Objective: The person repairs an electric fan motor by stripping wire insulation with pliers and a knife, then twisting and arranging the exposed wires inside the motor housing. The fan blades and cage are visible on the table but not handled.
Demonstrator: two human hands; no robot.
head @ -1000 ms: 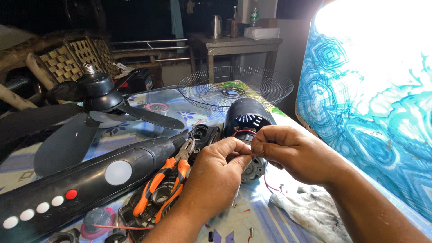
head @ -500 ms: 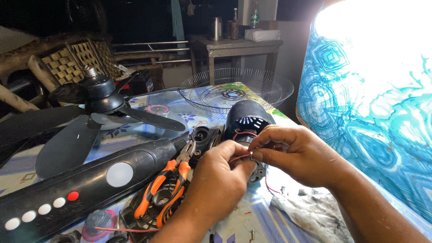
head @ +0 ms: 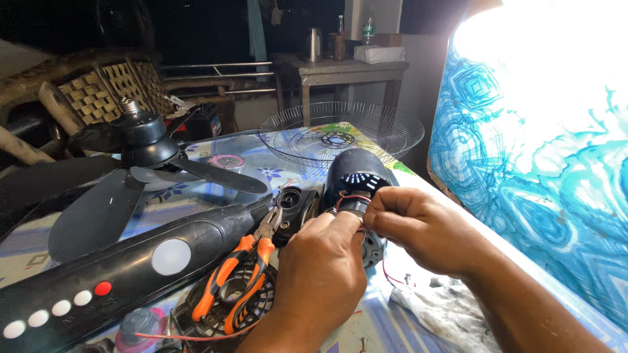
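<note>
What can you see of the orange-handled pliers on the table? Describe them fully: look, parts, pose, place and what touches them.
The pliers have bright orange grips with black trim and dark metal jaws. They lie flat, handles slightly spread toward the viewer, jaws pointing up and away toward a small black part. They rest on a round black vented cover, beside the long black fan stand. The left hand is close by, but neither hand touches them.

Blown-out glare upper right lights the sharp foreground; the background stays dark.
</note>
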